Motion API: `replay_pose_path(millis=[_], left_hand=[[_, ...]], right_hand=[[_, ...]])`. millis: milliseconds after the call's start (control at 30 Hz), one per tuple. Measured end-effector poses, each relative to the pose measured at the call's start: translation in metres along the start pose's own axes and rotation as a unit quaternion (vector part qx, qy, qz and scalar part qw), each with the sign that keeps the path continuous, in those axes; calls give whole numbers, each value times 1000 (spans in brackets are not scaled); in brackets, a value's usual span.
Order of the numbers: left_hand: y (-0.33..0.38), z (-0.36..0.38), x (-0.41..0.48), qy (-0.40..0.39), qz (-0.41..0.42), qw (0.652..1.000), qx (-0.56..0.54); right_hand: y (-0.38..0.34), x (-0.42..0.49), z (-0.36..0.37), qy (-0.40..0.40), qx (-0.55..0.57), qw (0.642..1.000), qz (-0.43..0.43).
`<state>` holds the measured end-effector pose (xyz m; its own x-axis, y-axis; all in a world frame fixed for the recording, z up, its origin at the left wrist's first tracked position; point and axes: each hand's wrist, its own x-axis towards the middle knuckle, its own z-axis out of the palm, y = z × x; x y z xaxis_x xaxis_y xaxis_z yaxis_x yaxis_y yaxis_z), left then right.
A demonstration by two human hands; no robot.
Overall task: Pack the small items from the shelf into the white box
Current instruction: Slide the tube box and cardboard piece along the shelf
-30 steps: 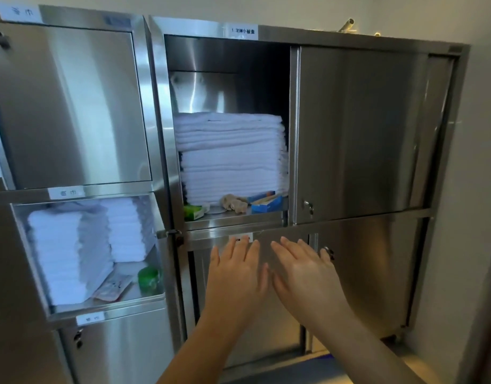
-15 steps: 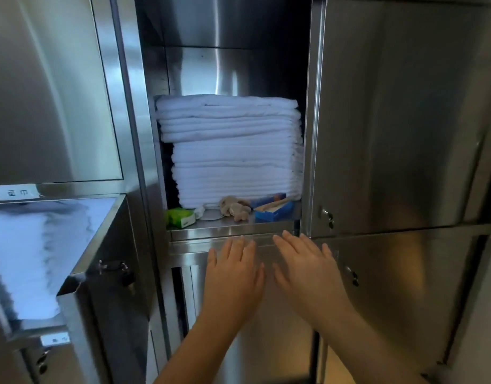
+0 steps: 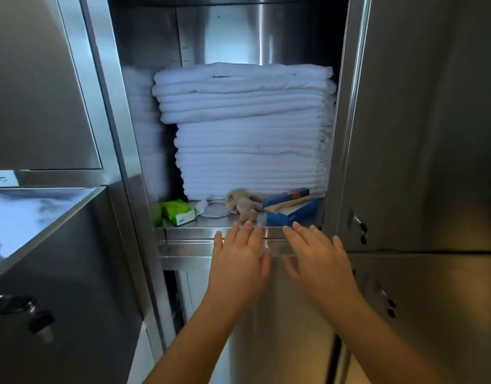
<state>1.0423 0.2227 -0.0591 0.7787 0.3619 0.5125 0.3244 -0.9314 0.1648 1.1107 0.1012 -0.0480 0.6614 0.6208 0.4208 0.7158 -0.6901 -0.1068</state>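
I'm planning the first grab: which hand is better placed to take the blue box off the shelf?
Right. The right hand is open at the shelf edge directly below the blue box; the left hand lies below the plush toy, farther left.

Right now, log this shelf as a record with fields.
shelf: steel, in an open cabinet compartment
towels: white stack at the back
front row, left to right: green packet, plush toy, blue box
left hand: open, empty, fingertips at the shelf lip below the plush toy
right hand: open, empty, fingertips at the lip below the blue box
white box: not in view
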Motion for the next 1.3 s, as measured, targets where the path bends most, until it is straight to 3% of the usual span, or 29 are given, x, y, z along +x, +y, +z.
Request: replay_pose_path(millis=[367, 567, 767, 1300], left_hand=[[-27, 87, 90, -24, 24, 999, -16], [-53, 123, 142, -18, 63, 998, -18], [-66, 155, 171, 45, 121, 991, -18], [-81, 218, 228, 32, 146, 988, -46]], right_hand=[[33, 87, 71, -16, -22, 999, 22], [30, 140, 102, 58, -33, 998, 8], [41, 170, 137, 104, -14, 994, 13], [94, 231, 183, 88, -1, 995, -42]])
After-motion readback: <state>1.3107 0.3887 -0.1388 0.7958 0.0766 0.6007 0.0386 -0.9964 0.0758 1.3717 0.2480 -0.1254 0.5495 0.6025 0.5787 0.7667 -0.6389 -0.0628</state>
